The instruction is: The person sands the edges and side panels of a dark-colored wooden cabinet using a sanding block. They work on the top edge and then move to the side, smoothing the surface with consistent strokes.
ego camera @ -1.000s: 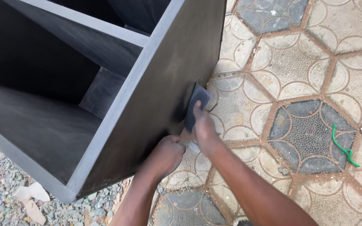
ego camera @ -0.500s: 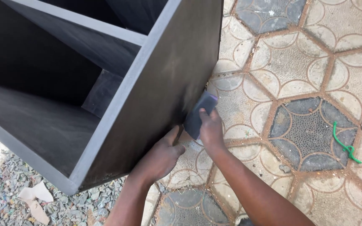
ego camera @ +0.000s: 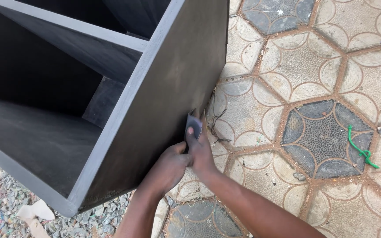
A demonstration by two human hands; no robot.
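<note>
A large dark grey wooden cabinet (ego camera: 173,83) with open compartments lies on the ground, its outer side panel facing me. My right hand (ego camera: 200,150) presses a small grey sanding pad (ego camera: 193,124) flat against the lower part of that panel. My left hand (ego camera: 168,167) sits just beside and below it, fingers curled against the panel and touching the right hand. Both forearms come in from the bottom edge of the view.
Patterned hexagonal paving (ego camera: 314,88) covers the ground to the right. A green twisted cord (ego camera: 361,149) lies on a dark tile. Loose gravel and paper scraps (ego camera: 31,211) lie at the lower left. A thin wire (ego camera: 217,119) lies by the cabinet's base.
Both hands and the sanding pad have shifted along the side panel, with the pad now slightly lower and closer to the panel's bottom edge. The cabinet has not moved.
</note>
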